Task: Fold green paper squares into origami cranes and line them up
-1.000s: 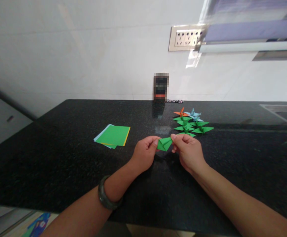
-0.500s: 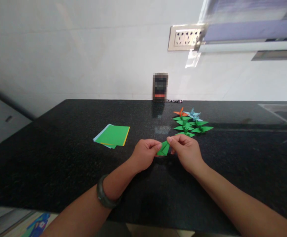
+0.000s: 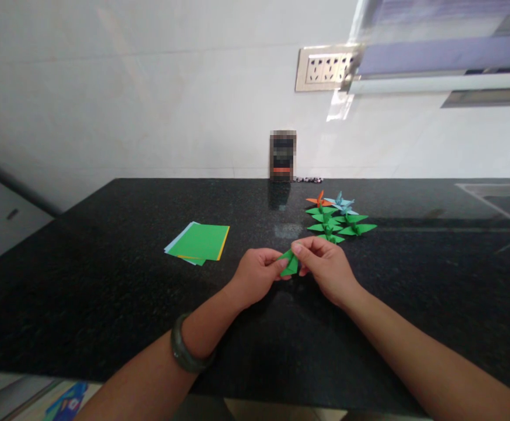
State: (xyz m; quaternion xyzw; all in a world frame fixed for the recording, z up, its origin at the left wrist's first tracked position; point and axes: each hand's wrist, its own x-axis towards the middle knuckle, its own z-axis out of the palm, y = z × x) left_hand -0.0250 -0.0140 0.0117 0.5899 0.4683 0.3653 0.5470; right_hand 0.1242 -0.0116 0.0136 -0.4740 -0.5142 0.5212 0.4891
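Both my hands pinch a small folded green paper piece just above the black counter. My left hand grips its left side with thumb and fingers closed. My right hand is closed on its top and right side. The two hands nearly touch, and most of the paper is hidden between the fingers. A dark bangle sits on my left wrist.
A stack of flat paper sheets, green on top, lies to the left. Several finished folded paper figures, mostly green with one orange and one light blue, sit behind my right hand. A small dark box stands against the wall under a socket panel.
My hands have drawn closer together, and the green piece now looks narrower and more covered by my fingers than a second ago.
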